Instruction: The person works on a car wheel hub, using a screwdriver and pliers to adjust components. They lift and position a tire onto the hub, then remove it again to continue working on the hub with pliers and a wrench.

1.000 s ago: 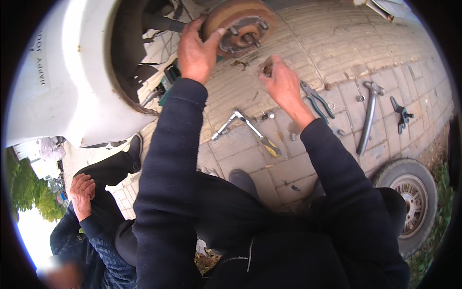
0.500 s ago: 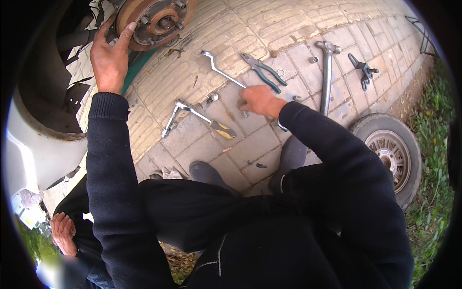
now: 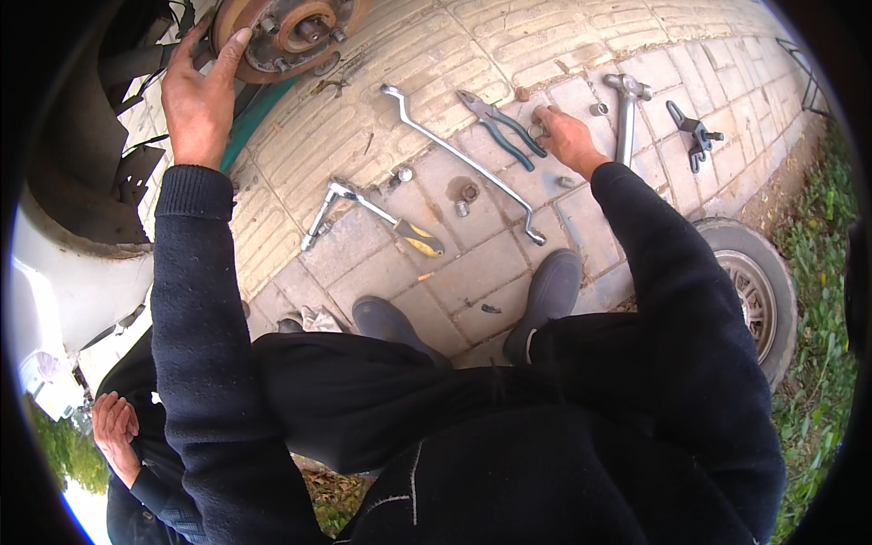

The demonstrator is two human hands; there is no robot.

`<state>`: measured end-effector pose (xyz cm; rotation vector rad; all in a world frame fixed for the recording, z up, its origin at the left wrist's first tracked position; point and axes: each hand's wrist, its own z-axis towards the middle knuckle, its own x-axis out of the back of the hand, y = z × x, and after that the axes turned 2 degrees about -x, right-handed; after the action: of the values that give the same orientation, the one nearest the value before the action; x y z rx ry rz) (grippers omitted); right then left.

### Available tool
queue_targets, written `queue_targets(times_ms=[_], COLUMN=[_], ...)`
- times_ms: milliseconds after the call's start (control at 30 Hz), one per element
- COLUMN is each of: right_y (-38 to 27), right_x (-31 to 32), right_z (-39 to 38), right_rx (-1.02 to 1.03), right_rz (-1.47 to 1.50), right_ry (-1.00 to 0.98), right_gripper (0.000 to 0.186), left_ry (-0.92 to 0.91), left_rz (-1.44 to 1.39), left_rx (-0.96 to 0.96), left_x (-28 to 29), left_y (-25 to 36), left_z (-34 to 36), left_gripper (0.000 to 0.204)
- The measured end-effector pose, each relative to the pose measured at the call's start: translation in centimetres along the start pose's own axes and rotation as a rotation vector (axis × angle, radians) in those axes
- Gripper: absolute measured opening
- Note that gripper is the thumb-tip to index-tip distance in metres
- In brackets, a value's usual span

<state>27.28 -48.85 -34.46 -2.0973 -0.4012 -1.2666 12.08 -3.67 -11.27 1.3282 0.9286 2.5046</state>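
Note:
My left hand (image 3: 200, 104) is at the edge of a rusty brake disc (image 3: 286, 56) with wheel studs, thumb on its face and fingers behind the rim. My right hand (image 3: 570, 139) reaches down to the paving, fingertips closed at a small metal ring (image 3: 536, 132) that they partly cover. Beside it lie pliers (image 3: 502, 130) with dark green handles. A long offset ring spanner (image 3: 463, 156) stretches across the bricks to their left. Further left rests a socket wrench (image 3: 381, 212) with a yellow and black handle. To the right of my hand is a hammer (image 3: 627, 118), its handle partly hidden.
Several sockets and nuts, such as a rusty socket (image 3: 469, 192), lie about. A black metal tool (image 3: 698, 138) and a tyred wheel (image 3: 758, 282) are at the right, by the grass. The white car body (image 3: 73, 291) fills the left. A person's hand (image 3: 115, 427) shows lower left.
My right hand has moved away from the offset spanner, up and right to the ring by the pliers. The spanner and sockets are uncovered. My left hand stays at the disc.

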Motion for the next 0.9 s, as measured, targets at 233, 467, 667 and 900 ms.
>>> queue_targets(times_ms=[233,467,667,900], right_y=[-1.5,-14.4,-22.2,-26.6], right_x=[2.3,13.0,20.7,19.6], right_z=[-0.4,0.9,-1.1,-1.2], right_rx=[-0.215,0.627,1.133,1.254], right_rz=[0.212,0.105,0.115,0.154], right_ry=[0.032,0.664,0.834,0.853], right_gripper=[0.023,0.024,0.039,0.039], left_ry=[0.017,0.128,-0.140,-0.275], left_rz=[-0.018,0.085,-0.667,-0.934], left_rx=[-0.011,0.091,0.355,0.465], left_x=[-0.4,-0.1,3.8,4.3], left_y=[-0.3,3.4,12.5,15.7], left_z=[-0.1,-1.7,-8.0,-10.5], left_gripper=[0.063,0.056,0.045,0.051])
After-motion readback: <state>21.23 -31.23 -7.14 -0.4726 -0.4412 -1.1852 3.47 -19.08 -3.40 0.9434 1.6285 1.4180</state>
